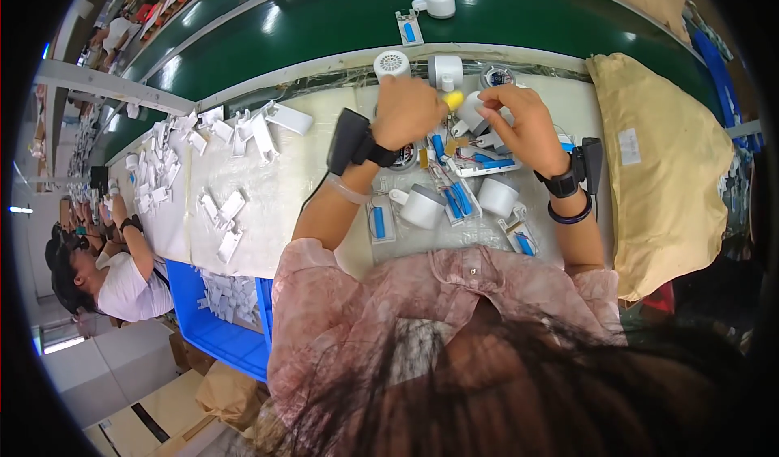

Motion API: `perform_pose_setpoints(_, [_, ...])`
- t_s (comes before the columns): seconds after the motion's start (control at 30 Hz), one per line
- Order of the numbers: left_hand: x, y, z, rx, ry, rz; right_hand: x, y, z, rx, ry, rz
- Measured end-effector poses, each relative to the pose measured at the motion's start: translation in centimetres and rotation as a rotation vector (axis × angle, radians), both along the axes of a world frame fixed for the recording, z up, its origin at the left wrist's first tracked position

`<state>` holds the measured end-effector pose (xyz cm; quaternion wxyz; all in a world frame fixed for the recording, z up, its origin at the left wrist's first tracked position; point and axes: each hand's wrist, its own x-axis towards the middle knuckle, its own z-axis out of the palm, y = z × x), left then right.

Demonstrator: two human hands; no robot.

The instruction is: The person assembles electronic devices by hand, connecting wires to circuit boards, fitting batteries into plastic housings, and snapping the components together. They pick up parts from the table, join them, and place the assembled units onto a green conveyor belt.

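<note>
My left hand (410, 110) is closed over the parts, its palm side hidden. A small yellow piece (453, 99) shows at its fingertips; what the fingers grip is mostly hidden. My right hand (523, 124) is curled, with thumb and finger at a white cylindrical housing (471, 113). Below the hands lie white plastic parts with blue battery cells (459, 200) and thin wires. Two more white housings, one at the left (423, 206) and one at the right (497, 196), rest nearer to me. Beyond my left hand stands a white housing with a slotted round grille (392, 64).
A green conveyor belt (324, 21) runs along the far side, carrying a white unit (439, 3). Loose white plastic pieces (264, 137) are scattered left. A blue crate (191, 304) stands lower left, near a co-worker (134, 283). A large brown paper bag (661, 173) is at right.
</note>
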<state>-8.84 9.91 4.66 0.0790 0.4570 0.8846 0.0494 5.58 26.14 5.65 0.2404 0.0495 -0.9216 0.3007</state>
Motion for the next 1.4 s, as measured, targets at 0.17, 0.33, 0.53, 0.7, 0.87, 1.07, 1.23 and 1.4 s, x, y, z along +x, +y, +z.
perform_pose_setpoints(0.17, [1.5, -0.6, -3.3, 0.555, 0.136, -0.192, 0.3, -0.1, 0.0, 0.051, -0.061, 0.009])
perform_pose_setpoints(0.33, [2.4, -0.8, -0.6, 0.643, -0.373, -0.158, 0.0, -0.5, 1.0, 0.231, 0.08, 0.126])
perform_pose_setpoints(0.53, [2.9, -1.0, 1.8, 0.681, -0.397, -0.015, 0.5, -0.3, 0.7, 0.049, -0.05, 0.146])
perform_pose_setpoints(0.7, [2.8, -0.9, 1.3, 0.944, -0.772, 0.022, 0.4, -0.6, 1.8, 0.027, 0.077, 0.086])
perform_pose_setpoints(0.87, [3.8, -1.1, 2.9, 1.062, -0.871, -0.15, 0.7, 0.4, 1.5, -0.038, 0.112, 0.117])
perform_pose_setpoints(1.07, [4.7, -1.5, 3.6, 1.097, -0.967, -0.246, 1.5, 0.5, 1.5, -0.519, -0.05, 0.33])
perform_pose_setpoints(1.23, [5.3, -1.7, 3.8, 1.132, -0.723, -0.238, 1.6, -0.6, 2.7, -0.519, -0.064, 0.238])
perform_pose_setpoints(1.4, [5.7, -1.6, 4.0, 1.076, -0.325, -0.339, 1.0, 1.1, 1.7, -0.314, -0.016, 0.349])
